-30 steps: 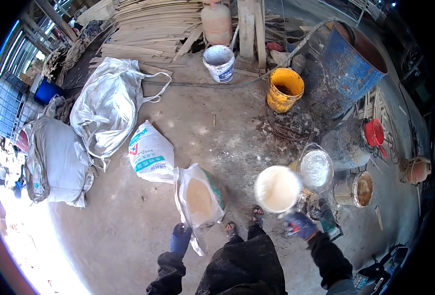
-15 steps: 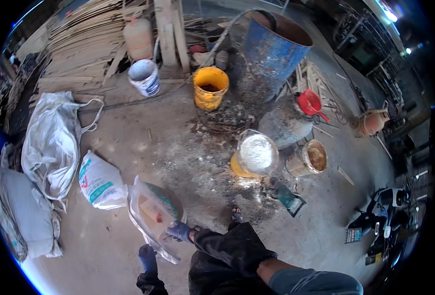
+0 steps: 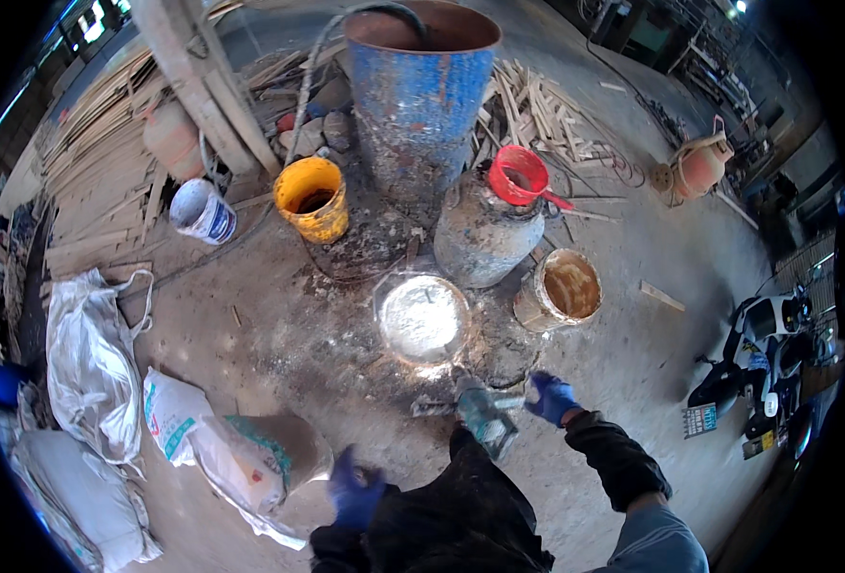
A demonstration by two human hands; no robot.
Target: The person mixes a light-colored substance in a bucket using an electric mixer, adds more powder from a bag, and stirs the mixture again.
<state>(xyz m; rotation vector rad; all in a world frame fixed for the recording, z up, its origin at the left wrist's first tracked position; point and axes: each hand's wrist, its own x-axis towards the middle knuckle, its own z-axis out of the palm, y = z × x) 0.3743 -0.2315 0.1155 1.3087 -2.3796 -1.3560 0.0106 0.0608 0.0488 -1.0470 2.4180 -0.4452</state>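
Note:
Both my hands wear blue gloves. My right hand [image 3: 551, 397] is closed at the end of a bar handle of a green power tool [image 3: 486, 420], which looks like a hand-held mixer, low in front of me. My left hand [image 3: 355, 495], smeared by motion, has its fingers apart and holds nothing. It is nearest to an opened white-and-green sack [image 3: 293, 454] lying on the floor to its left. Just beyond the tool stands a bucket [image 3: 424, 320] filled with white powder.
Behind the bucket are a crusted grey vessel [image 3: 484, 234] with a red dipper [image 3: 518, 176], a brown-stained bucket [image 3: 568, 286], a yellow bucket [image 3: 311, 201] and a tall blue drum [image 3: 417, 105]. A white bucket [image 3: 203, 212] and white sacks [image 3: 93, 363] stand left; a motorbike [image 3: 757, 358] is right.
My view has turned rightward. My right hand has left the opened sack and reached the power tool's handle. My left hand has opened beside the sack.

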